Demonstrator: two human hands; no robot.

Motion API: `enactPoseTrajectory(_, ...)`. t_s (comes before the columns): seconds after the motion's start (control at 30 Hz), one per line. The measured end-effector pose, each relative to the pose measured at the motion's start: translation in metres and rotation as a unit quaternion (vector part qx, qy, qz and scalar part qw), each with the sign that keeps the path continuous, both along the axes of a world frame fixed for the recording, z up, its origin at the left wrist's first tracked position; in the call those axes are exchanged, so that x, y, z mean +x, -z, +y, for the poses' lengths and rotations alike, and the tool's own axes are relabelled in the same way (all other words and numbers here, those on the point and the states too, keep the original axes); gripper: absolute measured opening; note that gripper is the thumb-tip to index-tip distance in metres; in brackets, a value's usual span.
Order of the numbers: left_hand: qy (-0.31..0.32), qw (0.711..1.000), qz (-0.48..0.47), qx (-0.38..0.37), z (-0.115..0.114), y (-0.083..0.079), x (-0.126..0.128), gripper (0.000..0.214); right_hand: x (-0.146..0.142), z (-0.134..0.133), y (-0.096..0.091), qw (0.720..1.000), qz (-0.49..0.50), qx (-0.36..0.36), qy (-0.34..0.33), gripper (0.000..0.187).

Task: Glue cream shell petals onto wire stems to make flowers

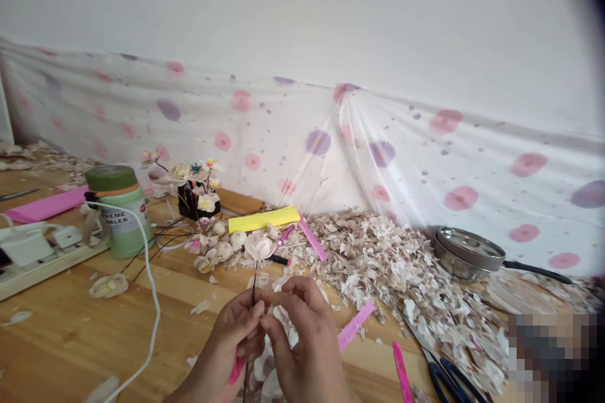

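Low in the middle, my left hand [234,330] is closed around a thin dark flower stem [255,278]. The stem stands nearly upright, and a white artificial flower [258,245] shows at its top. A bright pink paper strip [237,370] sticks out below the left fingers. Close beside it on the right, my right hand [309,340] is closed in a pinch, fingertips almost meeting the left ones at the stem. Whatever lies between those fingertips is too small to make out. Pale petals [270,384] lie under the hands.
A large heap of dry petals [368,258] covers the right. Around it are a yellow paper roll [265,219], blue-handled scissors [447,374], a lidded pan [467,255] and pink strips [355,326]. On the left stand a green tumbler [123,220], a power strip [61,258] and a white cable [154,289].
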State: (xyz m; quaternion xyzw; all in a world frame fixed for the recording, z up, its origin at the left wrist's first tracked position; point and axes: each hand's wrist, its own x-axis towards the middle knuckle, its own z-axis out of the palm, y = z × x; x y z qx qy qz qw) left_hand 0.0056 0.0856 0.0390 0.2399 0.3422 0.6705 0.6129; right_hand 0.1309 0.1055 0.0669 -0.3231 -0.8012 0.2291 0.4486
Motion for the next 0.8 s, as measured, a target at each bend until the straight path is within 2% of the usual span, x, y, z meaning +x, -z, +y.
enactPoseTrajectory(0.13, 0.018, 1.0, -0.009, -0.001, 0.0, 0.001, -0.001, 0.035, -0.001, 0.004, 0.002, 1.0, -0.009, 0.004, 0.02, 0.018)
enactPoseTrajectory(0.43, 0.042, 0.999, -0.022, -0.004, 0.002, 0.003, -0.002, 0.035, -0.003, 0.002, 0.001, 1.0, -0.011, 0.021, 0.005, 0.016)
enactPoseTrajectory(0.8, 0.011, 1.0, -0.012, -0.005, 0.005, 0.0, -0.003, 0.037, 0.0, 0.001, -0.008, 0.998, -0.06, 0.004, -0.002, 0.023)
